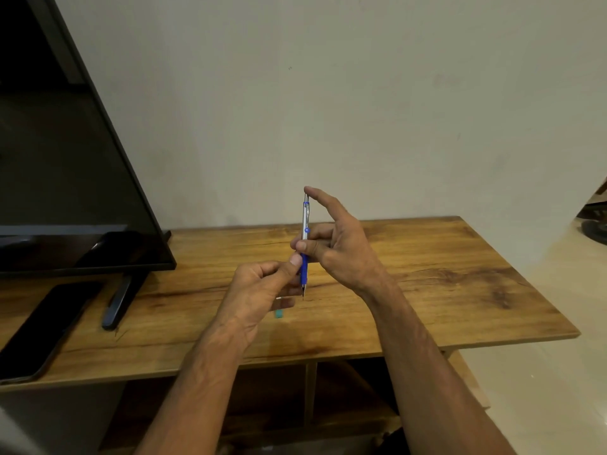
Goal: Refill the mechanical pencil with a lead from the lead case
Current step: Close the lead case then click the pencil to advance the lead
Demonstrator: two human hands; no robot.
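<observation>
A dark phone [46, 326] lies flat at the far left edge of the wooden bench [427, 284], its long side angled toward the back. Just beside it, the black stand foot [120, 302] of a switched-off monitor [65, 159] rests on the wood, the screen leaning over the left rear corner of the bench and reflecting the room dimly.

Near the middle, above the bench surface, a person's left hand [259, 284] is curled closed, its thumb and fingertips pinched against the blue grip section of a mechanical pencil [305, 244]. A small teal-capped piece [279, 313], only partly visible below that hand, looks like the lead case; whether it sits in the palm or on the bench cannot be told.

The mechanical pencil stands nearly upright between the two hands, silver barrel above, blue grip below, its fine tip pointing down and clear of the wood. The right hand [338, 244] grips the barrel at mid-length with thumb and curled fingers, while its index finger stretches up and over to touch the cap end at the top.

To the right the bench runs out bare to its corner, with pale floor beyond. A plain wall fills the background.
</observation>
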